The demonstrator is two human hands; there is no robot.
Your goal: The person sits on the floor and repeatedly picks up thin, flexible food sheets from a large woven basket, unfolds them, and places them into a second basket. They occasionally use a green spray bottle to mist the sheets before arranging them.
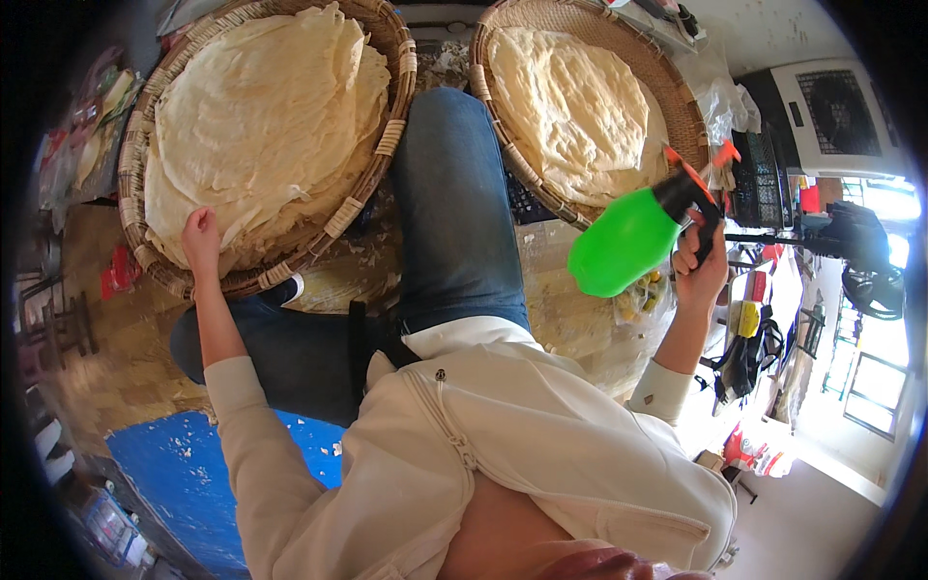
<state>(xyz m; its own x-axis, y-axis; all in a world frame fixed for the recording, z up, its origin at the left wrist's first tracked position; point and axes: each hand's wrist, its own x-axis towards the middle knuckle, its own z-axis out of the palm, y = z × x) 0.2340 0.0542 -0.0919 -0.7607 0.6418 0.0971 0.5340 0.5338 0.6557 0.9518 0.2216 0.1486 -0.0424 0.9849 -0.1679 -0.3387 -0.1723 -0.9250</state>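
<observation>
My right hand [699, 254] grips the black handle of a green plastic spray bottle [623, 243] with an orange nozzle and trigger, held tilted by the near edge of the right woven basket [685, 109]. Thin, round, pale sheets [573, 109], seemingly of dough or tofu skin, lie stacked in that basket. On the left, my left hand [201, 230] is at the lower edge of a larger stack of the same sheets [254, 123] in another round woven basket [402, 87]. Its fingers are curled close to a sheet's edge; whether they pinch it is unclear.
A blue mat [174, 471] strewn with pale crumbs lies on the floor at the lower left. A plastic bag of fruit [645, 301] stands beneath the spray bottle. At the right are a black crate [761, 181] and a black fan [870, 290].
</observation>
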